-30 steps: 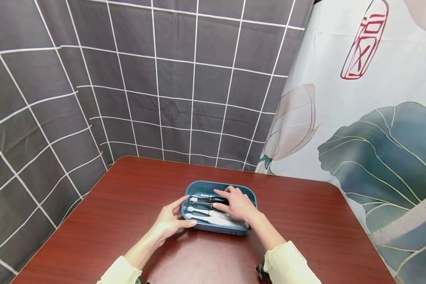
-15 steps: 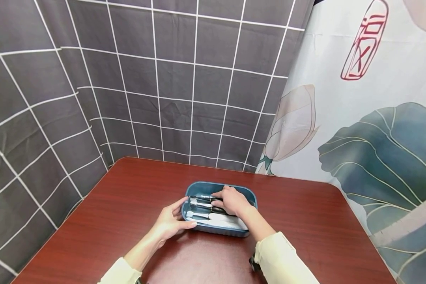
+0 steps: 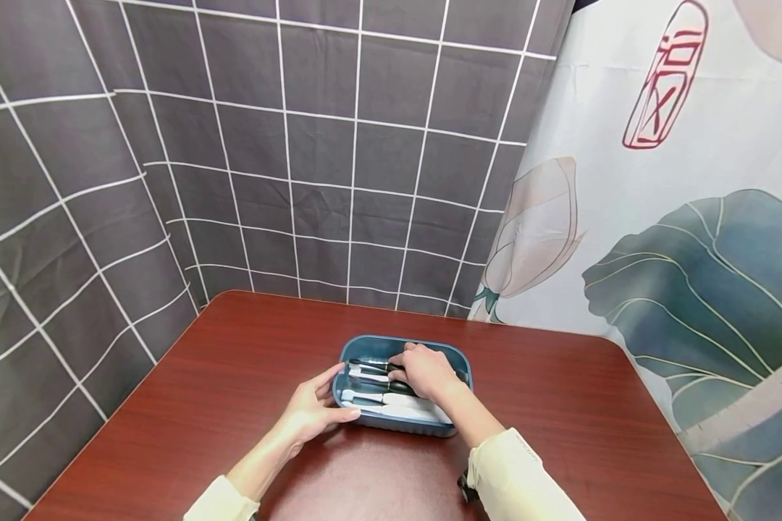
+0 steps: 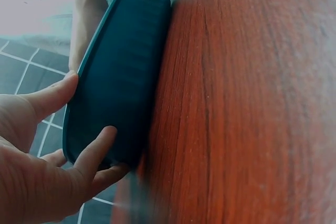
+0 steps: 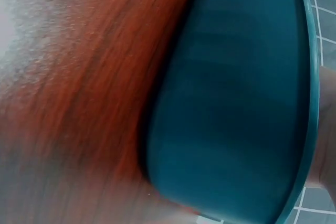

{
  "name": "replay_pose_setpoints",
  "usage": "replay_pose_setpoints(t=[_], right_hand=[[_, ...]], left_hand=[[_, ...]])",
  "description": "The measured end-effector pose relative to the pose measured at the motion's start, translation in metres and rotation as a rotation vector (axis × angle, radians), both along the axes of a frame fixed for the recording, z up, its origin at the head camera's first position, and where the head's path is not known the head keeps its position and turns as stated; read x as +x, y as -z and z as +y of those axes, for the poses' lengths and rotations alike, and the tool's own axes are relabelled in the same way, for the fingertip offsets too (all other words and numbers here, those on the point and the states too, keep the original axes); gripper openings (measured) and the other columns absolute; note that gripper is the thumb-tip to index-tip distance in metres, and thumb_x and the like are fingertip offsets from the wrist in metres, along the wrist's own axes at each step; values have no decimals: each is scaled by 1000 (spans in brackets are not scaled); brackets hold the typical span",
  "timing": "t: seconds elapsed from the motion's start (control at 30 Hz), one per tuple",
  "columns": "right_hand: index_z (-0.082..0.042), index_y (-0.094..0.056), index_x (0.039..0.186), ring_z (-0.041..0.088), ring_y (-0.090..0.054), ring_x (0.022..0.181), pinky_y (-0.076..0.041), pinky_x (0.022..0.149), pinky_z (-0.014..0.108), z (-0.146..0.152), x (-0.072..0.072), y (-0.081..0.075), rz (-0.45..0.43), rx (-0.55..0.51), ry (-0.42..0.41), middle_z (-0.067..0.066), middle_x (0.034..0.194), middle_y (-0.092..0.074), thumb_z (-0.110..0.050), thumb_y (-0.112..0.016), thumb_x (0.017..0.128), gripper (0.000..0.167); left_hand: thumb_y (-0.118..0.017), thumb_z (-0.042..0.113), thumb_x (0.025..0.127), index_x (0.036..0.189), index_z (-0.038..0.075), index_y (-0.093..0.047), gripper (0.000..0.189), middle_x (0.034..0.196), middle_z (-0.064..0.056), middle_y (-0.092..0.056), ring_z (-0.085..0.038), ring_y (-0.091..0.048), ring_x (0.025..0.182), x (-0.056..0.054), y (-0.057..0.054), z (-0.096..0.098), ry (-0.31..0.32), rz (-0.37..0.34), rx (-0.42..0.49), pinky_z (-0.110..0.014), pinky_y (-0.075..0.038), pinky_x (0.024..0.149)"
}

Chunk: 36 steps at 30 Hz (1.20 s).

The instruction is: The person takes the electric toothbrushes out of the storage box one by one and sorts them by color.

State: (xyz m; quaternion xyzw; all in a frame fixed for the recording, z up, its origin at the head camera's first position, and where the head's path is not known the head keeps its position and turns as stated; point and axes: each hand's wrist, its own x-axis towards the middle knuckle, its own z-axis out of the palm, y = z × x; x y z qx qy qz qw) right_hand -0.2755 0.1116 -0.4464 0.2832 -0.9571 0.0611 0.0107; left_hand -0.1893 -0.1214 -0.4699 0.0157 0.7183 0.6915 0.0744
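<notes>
Left hand (image 3: 306, 416): thumb and spread fingers grip the left end of the blue, round-cornered plastic tub (image 3: 407, 425), probably to steady it
Right hand (image 3: 425, 369): bent fingers over slim, black-handled toothbrushes (image 3: 400, 388) inside; cannot tell whether it pinches one
White-handled slim toothbrushes (image 3: 417, 405): beside them, along the near wall, heads leftward, seemingly for neatness

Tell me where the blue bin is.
In the head view, the blue bin stands on the reddish table, below the picture's centre, with the left hand touching its left end and the right hand inside it.
</notes>
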Motion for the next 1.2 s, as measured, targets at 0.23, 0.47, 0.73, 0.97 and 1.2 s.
replay_pose_setpoints(t=[0.23, 0.47, 0.73, 0.97, 1.2], right_hand=[[-22, -74, 122, 16, -61, 86, -52, 69, 38, 12, 3, -5, 56, -153, -4, -2, 98, -63, -37, -69, 95, 31], [-25, -76, 117, 11, -59, 77, -45, 60, 35, 28, -1, -13, 88, -501, 74, -11, 90, -62, -37, -74, 91, 29], [-3, -76, 114, 12, -64, 78, -52, 69, 22, 49, -7, -27, 75, -964, 93, 4, 89, -67, -12, -78, 88, 27], [6, -70, 120, 6, -59, 73, -51, 63, 17, 69, -7, -34, 18, -1161, 201, 15, 95, -69, -3, -76, 89, 32], [7, -65, 128, 4, -67, 70, -57, 68, 22, 96, -7, -41, -38, -1326, 291, 15, 102, -72, -8, -72, 93, 38]], left_hand=[[-88, -4, 72, 151, 4, -43, 91, 147, -28, -47, -43, -55, 125, -1, 1, 0, -3, 10, 15, -35, -55, 83], [-88, -5, 72, 151, 4, -43, 92, 146, -28, -47, -43, -56, 124, 0, 1, 0, -5, 4, 29, -36, -57, 79], [-88, -4, 71, 151, 5, -44, 92, 146, -27, -48, -42, -57, 123, 1, 0, 1, -11, 2, 17, -37, -57, 77], [-88, -5, 71, 151, 5, -45, 91, 145, -27, -49, -42, -56, 124, 0, 2, 1, -18, 3, 9, -36, -57, 79], [-88, -5, 71, 150, 5, -46, 90, 145, -26, -50, -42, -56, 125, 0, 3, 2, -25, 4, -6, -36, -56, 80]])
